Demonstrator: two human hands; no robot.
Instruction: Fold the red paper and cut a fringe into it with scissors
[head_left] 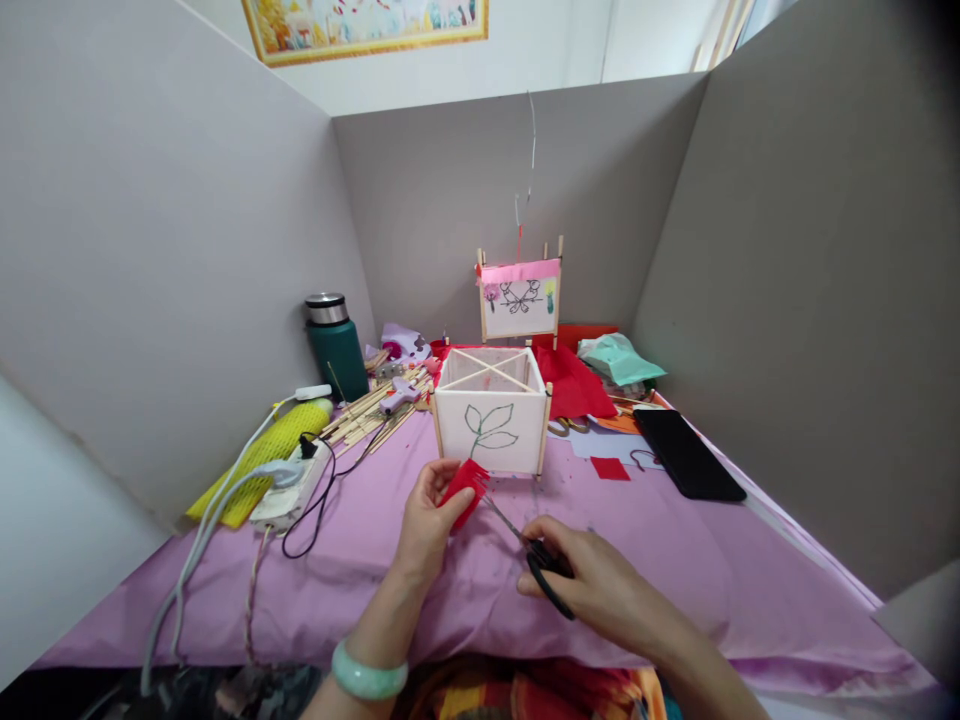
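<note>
My left hand (425, 527) pinches a small piece of red paper (463, 487) with a fringed edge, just in front of a white paper lantern box (491, 420) that bears a leaf drawing. My right hand (592, 575) grips black-handled scissors (525, 545); the blades point up-left and touch the red paper. A pale green bangle (369, 672) circles my left wrist. Both hands hover over the purple paper-covered table (675, 570).
A second lantern frame with a butterfly drawing (519, 295) stands behind. At left lie a green flask (335, 345), wooden sticks (367, 412), a glue gun (397, 397), a power strip with cables (289, 490) and yellow mesh (262, 455). A black phone (686, 452) and red paper scraps (609, 468) lie right. Grey partition walls enclose the desk.
</note>
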